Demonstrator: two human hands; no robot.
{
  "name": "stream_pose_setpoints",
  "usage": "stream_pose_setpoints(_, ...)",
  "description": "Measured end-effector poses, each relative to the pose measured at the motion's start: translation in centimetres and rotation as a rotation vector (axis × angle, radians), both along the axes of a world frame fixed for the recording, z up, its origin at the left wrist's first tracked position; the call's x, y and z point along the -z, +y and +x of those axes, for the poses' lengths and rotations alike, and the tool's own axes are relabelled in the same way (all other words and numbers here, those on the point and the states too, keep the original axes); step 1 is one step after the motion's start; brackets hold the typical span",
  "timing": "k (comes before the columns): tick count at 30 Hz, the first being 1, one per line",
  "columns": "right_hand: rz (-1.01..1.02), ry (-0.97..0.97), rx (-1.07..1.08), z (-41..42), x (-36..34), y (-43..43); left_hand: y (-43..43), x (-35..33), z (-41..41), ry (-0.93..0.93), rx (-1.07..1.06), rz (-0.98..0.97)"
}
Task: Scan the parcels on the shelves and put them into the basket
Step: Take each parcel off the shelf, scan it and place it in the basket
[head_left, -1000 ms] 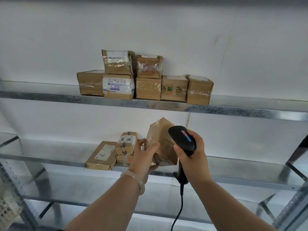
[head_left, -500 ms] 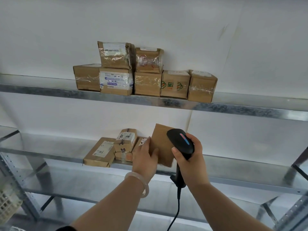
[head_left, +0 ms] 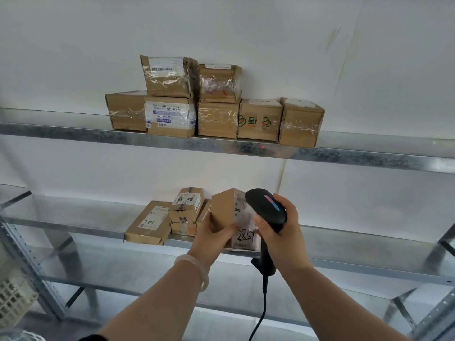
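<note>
We see the left hand with its grip clamped on a small brown parcel, held tilted just in front of the middle shelf, its labelled side with handwritten digits turned toward us. The right hand has its grip wrapped round a black scanner, whose head sits just beside the parcel's label. To the left, more parcels lie on that shelf, one flat parcel marked 7786. Seven boxes stand along the upper shelf. A pale basket shows at the lower left edge.
</note>
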State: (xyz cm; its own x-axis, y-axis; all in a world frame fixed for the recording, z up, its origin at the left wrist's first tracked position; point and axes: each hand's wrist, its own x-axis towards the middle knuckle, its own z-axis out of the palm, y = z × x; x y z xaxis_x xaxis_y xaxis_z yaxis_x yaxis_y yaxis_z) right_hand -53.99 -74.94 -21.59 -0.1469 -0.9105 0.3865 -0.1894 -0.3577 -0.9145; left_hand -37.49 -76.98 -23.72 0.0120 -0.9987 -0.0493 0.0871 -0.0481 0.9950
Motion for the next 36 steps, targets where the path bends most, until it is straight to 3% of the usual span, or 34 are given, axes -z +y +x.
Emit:
stream_pose_setpoints(8, 0.048, -0.021, 0.000, 0.1, 0.6, 0.1, 0.4, 1.0, 0.8, 0.050, 0.065, 0.149)
stream_pose_setpoints(17, 0.032, 0.084, -0.035, 0.6, 1.1, 1.1, 0.7, 1.5, 1.4, 0.007, 0.099, 0.095)
stream_pose_setpoints(28, -0.032, 0.338, -0.114, 1.5, -0.2, 3.1, 2.1, 2.5, 4.0, 0.175, -0.125, 0.097)
stream_pose_setpoints(36, -0.036, 0.502, -0.186, 3.1, -1.5, 5.2, 3.8, 3.7, 5.7, 0.143, -0.270, 0.064)
